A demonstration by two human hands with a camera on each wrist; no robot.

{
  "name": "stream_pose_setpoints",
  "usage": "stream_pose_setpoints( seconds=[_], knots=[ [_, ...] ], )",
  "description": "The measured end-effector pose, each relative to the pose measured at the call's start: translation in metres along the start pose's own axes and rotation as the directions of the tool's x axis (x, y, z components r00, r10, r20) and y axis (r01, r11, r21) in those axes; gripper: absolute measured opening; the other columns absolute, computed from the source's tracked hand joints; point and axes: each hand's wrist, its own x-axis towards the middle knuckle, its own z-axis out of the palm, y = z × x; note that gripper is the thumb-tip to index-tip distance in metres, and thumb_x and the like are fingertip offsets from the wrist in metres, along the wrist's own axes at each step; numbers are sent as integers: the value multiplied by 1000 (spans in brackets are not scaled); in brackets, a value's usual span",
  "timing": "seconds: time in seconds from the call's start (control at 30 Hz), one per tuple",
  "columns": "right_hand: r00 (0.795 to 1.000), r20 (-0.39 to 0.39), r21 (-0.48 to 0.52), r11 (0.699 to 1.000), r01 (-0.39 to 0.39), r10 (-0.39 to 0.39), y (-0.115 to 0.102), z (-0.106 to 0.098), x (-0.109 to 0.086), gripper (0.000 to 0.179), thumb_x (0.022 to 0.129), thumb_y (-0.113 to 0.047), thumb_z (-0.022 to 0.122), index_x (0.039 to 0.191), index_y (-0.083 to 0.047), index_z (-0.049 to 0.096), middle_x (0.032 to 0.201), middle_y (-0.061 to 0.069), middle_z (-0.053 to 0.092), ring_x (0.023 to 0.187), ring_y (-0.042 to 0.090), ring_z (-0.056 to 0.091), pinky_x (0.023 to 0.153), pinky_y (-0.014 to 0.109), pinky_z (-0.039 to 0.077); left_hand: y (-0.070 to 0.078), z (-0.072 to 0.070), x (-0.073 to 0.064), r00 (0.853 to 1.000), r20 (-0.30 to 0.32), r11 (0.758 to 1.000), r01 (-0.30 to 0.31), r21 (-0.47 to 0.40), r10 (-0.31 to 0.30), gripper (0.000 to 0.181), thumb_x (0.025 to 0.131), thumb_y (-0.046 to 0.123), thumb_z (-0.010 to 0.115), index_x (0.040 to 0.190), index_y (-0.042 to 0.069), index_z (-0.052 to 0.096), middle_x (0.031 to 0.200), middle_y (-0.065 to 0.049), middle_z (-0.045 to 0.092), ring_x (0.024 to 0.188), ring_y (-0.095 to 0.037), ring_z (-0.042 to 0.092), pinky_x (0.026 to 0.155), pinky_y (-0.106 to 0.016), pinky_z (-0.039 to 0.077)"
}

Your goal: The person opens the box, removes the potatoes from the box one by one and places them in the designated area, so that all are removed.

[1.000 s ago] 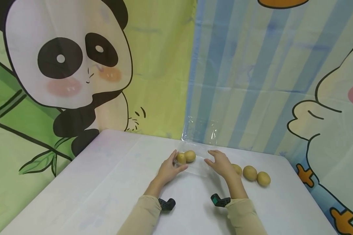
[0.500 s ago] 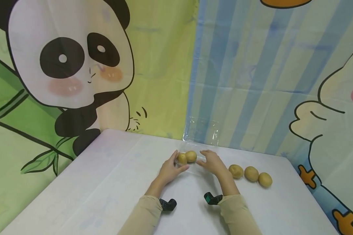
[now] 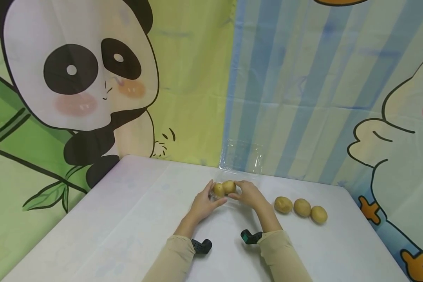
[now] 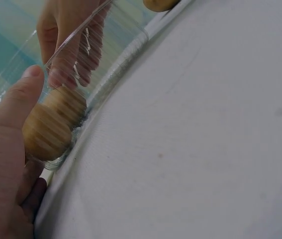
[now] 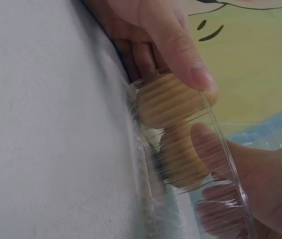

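Note:
A clear plastic clamshell box (image 5: 220,132) stands on the table, its lid (image 3: 241,156) raised at the back. Inside at the left end lie two potatoes, one (image 3: 218,190) at the wall and a second potato (image 3: 229,187) touching it. My left hand (image 3: 201,203) grips that end, thumb on the front wall, other fingers behind. My right hand (image 3: 249,194) reaches inside; its thumb and fingers are at the second potato's right side, seen through ribbed plastic in the left wrist view (image 4: 78,42). Part of that potato is hidden by the ribs.
Right of the box, three loose potatoes (image 3: 302,207) lie in a row on the white tabletop (image 3: 120,219). Printed cloth (image 3: 190,78) hangs behind the table, close to the raised lid.
My right hand has moved left, away from the loose potatoes, to the second potato in the box. My left hand has kept its grip on the box end.

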Motion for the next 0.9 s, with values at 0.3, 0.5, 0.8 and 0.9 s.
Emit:
stream_pose_setpoints(
  seconds=[0.3,0.5,0.8,0.9],
  knots=[
    [999,9,23,999,42,-42,-3,-2,4,65,84,-38,71,137,-5,50,133,15,57,125,34,52,107,49,41,2,-1,1,1000,-19,1000,-9,-1,9,105,73,68,66,153,16,20,150,-4,40,137,-29,40,114,-47,32],
    [999,23,47,998,34,-35,-1,1,7,70,83,-38,72,140,-6,47,138,16,53,128,35,49,108,49,39,1,-2,1,1000,-24,1000,0,3,0,106,73,69,65,153,15,20,151,-3,39,138,-29,38,114,-47,31],
    [999,17,95,995,32,-33,-5,3,9,65,82,-33,75,133,-3,50,131,16,58,121,33,54,103,46,45,0,-1,0,1000,-19,1000,-6,12,6,104,74,66,66,152,15,21,151,-2,39,137,-29,39,114,-49,32],
    [1000,9,128,992,-2,1,-4,4,9,64,81,-35,75,131,-2,51,126,16,60,116,32,58,98,45,49,1,0,1,1000,-13,1000,-12,9,13,104,75,65,67,152,14,21,150,-3,39,138,-29,39,114,-49,32]
  ],
)
